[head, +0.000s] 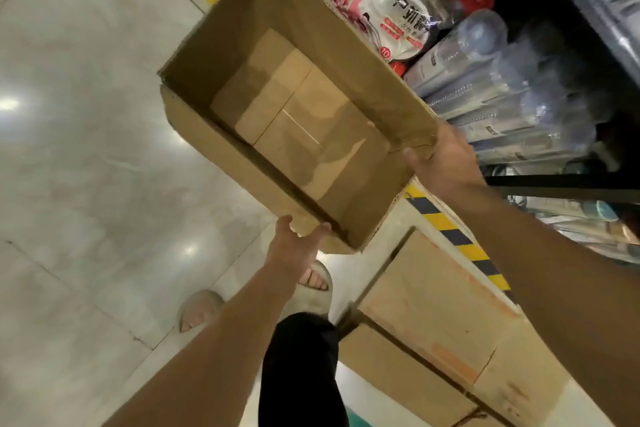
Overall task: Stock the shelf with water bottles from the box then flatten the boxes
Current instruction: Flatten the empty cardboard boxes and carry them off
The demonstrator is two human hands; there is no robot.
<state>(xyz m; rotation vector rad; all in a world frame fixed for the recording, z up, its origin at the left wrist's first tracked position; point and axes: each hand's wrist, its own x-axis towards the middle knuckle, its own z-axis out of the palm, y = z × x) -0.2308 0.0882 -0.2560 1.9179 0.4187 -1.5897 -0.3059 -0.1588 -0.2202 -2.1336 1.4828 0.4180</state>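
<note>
Right grip [446, 156]: holding the open cardboard box [294, 114] at its right-hand rim corner. The thumb lies over the rim on the inside; the fingers are hidden behind the outer wall.

Left grip [294, 246]: wide, thumb and one finger spread against the near outer wall close to the lower corner. The other fingers are hidden under the box, so how they bear on it cannot be told.

The box is held tilted above the floor [86, 149], mouth toward the camera. Its inside shows only the folded bottom flaps. The far left corner of the rim looks torn.

A second box [450, 305], closed, lies on the floor under the right forearm, partly covered by it and cut off at the lower edge. Two feet in slippers [197, 308] stand just beside it, one half hidden by the left forearm.

Yellow-and-black tape [450, 225] runs along the floor at the foot of the shelf [554, 184]. On the shelf, sleeves of clear cups [485, 80] sit close to the box's right wall; items deeper in are dark and blurred. Open floor lies to the left.
</note>
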